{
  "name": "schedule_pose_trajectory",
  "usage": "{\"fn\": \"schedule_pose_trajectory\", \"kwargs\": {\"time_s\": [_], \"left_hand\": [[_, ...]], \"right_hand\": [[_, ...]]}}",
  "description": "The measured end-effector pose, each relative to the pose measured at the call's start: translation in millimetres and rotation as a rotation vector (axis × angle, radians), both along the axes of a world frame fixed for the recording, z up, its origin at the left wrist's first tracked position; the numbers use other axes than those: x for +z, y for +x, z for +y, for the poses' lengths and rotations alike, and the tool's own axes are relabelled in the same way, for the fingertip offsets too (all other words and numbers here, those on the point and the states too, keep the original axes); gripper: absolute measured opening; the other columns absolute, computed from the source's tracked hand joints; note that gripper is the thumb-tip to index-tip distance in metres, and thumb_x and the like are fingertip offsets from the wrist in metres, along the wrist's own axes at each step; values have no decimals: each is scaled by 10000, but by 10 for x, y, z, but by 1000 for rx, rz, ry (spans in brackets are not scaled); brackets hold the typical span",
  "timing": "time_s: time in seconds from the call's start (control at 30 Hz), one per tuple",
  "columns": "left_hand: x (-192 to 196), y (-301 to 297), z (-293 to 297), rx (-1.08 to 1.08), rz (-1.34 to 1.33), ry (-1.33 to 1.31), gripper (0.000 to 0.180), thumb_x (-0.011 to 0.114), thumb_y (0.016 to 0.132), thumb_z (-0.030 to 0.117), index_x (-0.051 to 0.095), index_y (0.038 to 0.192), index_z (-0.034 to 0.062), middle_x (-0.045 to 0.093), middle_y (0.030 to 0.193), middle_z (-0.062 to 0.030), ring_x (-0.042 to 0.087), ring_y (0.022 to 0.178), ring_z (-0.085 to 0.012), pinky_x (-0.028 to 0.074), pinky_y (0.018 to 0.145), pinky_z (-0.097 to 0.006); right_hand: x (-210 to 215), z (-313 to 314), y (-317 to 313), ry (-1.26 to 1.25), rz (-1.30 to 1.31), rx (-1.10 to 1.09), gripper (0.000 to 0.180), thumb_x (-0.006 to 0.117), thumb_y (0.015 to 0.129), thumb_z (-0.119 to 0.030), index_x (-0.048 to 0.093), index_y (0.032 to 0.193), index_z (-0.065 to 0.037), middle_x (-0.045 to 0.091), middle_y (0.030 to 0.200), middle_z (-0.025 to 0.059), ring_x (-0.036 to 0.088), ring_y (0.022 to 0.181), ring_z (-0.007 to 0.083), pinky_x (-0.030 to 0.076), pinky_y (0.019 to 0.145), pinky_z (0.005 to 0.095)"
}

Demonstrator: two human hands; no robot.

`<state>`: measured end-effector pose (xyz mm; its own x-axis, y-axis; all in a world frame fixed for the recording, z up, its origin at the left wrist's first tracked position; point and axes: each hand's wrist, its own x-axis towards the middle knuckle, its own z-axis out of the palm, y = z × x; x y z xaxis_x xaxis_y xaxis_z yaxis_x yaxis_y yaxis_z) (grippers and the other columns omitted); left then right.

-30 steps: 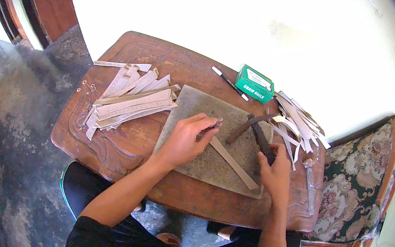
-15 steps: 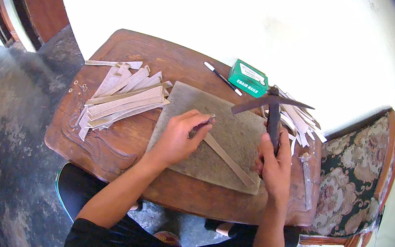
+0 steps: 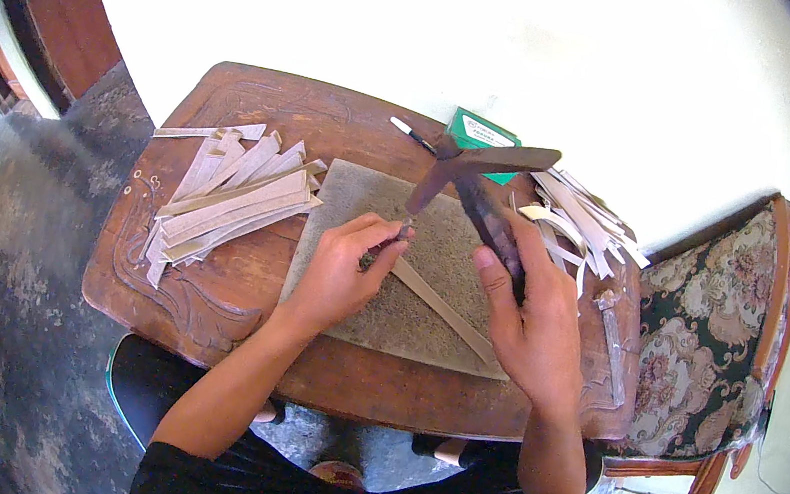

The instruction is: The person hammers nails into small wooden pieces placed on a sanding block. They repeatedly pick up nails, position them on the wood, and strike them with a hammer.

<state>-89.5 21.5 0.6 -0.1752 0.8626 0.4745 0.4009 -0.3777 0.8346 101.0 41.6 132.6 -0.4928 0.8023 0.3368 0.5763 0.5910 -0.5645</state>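
Note:
My right hand (image 3: 529, 311) grips the dark handle of a hammer (image 3: 482, 176), raised so its long head hangs above the grey mat (image 3: 347, 301). My left hand (image 3: 344, 265) pinches a small dark punch (image 3: 404, 232) upright on the near end of a long pale strip (image 3: 443, 299) that lies slanted across the mat. The hammer head is just above and right of the punch, not touching it.
A brown carved wooden table (image 3: 262, 117) holds a pile of pale strips (image 3: 230, 199) at the left and another pile (image 3: 577, 212) at the right. A green box (image 3: 480, 136) and a pen (image 3: 413, 134) lie at the far edge. A patterned upholstered chair (image 3: 716, 333) stands to the right.
The hammer has risen from the mat and swung up toward the far edge. My left hand has stayed on the strip, holding the punch.

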Motion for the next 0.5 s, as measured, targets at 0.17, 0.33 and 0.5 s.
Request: {"fn": "schedule_pose_trajectory", "kwargs": {"time_s": [0.17,0.33,0.5], "left_hand": [[-19,-5,16,12,20,42,178,683,916,-8,710,1091,-17,715,969,-144,700,843,-228,546,761,-333],[7,-7,0,2,19,11,183,673,925,-7,712,1104,-15,710,957,-140,691,835,-212,542,756,-321],[-8,-7,20,-1,30,38,179,672,926,-10,712,1100,-21,709,955,-138,686,830,-206,538,746,-317]], "right_hand": [[23,-47,10,-5,20,-25,331,638,982,-169,558,1271,-28,677,925,263,673,858,476,520,702,482],[0,-39,36,12,46,-14,331,638,981,-171,560,1271,-31,676,920,259,670,839,475,516,692,483],[-85,0,59,12,43,9,344,636,981,-173,554,1283,-31,672,908,261,672,833,473,515,692,487]]}}
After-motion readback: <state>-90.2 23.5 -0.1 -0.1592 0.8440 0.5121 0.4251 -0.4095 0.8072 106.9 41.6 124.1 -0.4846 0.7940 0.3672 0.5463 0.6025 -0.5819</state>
